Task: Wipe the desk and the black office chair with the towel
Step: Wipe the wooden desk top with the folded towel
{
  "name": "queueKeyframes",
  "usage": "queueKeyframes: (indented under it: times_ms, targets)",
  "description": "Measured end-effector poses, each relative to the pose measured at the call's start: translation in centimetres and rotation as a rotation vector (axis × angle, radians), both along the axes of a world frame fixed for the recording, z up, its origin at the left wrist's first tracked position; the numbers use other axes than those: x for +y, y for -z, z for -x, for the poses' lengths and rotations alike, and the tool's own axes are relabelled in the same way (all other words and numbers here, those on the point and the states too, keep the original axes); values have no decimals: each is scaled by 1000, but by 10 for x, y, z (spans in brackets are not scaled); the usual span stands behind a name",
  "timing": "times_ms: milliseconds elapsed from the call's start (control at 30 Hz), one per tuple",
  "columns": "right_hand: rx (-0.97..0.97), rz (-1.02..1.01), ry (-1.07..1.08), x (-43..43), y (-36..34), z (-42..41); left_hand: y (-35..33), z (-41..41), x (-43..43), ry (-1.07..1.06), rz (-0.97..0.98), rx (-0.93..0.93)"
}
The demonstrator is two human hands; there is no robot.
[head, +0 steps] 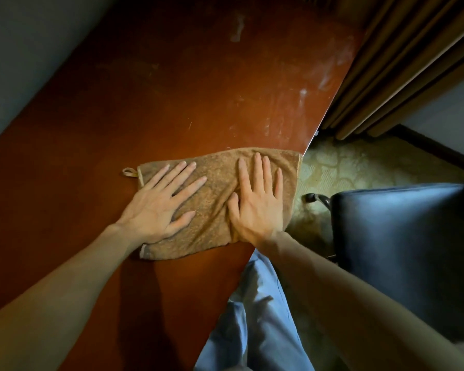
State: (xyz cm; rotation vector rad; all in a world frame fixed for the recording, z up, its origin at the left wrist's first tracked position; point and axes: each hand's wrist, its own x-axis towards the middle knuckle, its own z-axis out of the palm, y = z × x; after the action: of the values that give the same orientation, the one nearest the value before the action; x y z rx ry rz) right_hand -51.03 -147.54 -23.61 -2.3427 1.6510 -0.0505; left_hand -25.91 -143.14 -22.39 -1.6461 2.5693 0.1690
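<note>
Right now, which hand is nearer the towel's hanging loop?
The left hand, flat on the towel beside its loop; the right hand presses the end by the desk edge.

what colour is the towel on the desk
Light brown, tan; the towel shows best in the head view.

Reaching forward with both bare forearms, laying the left hand (156, 207) flat, palm down, fingers spread and angled to the right, and pressing the right hand (257, 199) flat just beside it, fingers straight, thumbs near but apart.
</note>
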Motion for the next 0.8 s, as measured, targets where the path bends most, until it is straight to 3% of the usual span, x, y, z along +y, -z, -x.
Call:
queueKeyframes:
  times_ms: [367, 800]
  targets:
    - [75, 117, -411, -92, -4, -20, 4, -13, -18, -352, 3, 70]
    - [-14, 172, -765, -189, -4, -160, 6, -98, -37, -710, 35, 83]
